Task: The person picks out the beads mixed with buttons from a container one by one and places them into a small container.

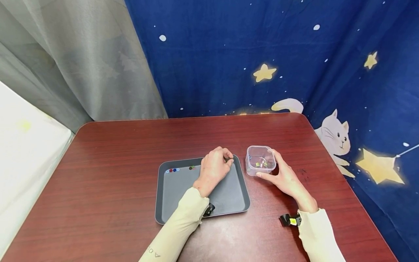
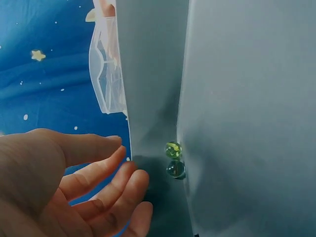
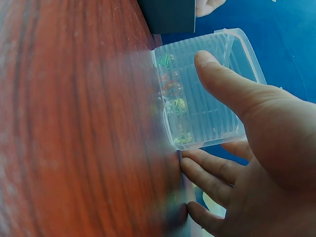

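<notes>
My left hand [image 1: 214, 165] is over the far right part of a dark grey tray [image 1: 176, 196]. Its fingers bend loosely around nothing in the left wrist view. Beside them, a yellow-green glass marble [image 2: 173, 149] and a darker glass marble [image 2: 176, 169] touch along the foot of the tray's wall. To the right of the tray, a clear plastic box [image 1: 253, 170] stands on the table with several marbles [image 3: 178, 105] at its bottom. My right hand [image 1: 284, 178] grips this box from its right, the thumb [image 3: 224, 81] lying along one side.
A row of small coloured round pieces [image 1: 172, 170] lies at the tray's far left corner, with a few more pieces [image 1: 192, 167] along its far edge. The dark red wooden table [image 1: 114, 182] extends around the tray. Behind it hang a blue starry curtain [image 1: 212, 62] and a grey curtain [image 1: 82, 65].
</notes>
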The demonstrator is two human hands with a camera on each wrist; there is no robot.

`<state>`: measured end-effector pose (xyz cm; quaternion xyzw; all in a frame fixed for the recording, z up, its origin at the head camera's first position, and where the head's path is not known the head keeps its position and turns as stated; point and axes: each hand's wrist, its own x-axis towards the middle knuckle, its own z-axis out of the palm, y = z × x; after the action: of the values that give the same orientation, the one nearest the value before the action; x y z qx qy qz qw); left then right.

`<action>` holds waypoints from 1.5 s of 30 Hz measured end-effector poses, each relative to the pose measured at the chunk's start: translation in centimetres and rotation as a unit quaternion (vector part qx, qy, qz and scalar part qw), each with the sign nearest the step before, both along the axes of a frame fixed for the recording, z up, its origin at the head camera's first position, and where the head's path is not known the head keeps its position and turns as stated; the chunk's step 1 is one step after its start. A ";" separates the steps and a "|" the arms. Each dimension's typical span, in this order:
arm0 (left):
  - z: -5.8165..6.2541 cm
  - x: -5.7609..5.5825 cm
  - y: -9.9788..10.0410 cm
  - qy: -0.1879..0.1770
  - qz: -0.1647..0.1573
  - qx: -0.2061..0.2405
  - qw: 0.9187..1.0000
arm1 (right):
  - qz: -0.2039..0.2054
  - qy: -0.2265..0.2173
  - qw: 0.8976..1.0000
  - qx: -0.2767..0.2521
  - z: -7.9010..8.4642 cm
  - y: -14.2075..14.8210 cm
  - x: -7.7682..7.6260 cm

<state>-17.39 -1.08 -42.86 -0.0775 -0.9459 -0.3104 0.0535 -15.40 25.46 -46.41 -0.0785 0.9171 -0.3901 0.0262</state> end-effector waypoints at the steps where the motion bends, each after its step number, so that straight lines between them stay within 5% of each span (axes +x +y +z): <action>1: 0.0 0.0 0.0 -0.003 -0.001 -0.001 1.000 | 0.000 0.000 1.000 -0.001 0.0 0.0 0.0; 45: -1.6 0.7 -0.7 0.034 -0.025 -0.139 0.989 | 0.000 -0.003 1.000 -0.004 0.0 0.0 0.0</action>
<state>-16.67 -1.77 -44.45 -0.1185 -0.9753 -0.1741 0.0667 -15.38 25.44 -46.36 -0.0772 0.9156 -0.3936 0.0291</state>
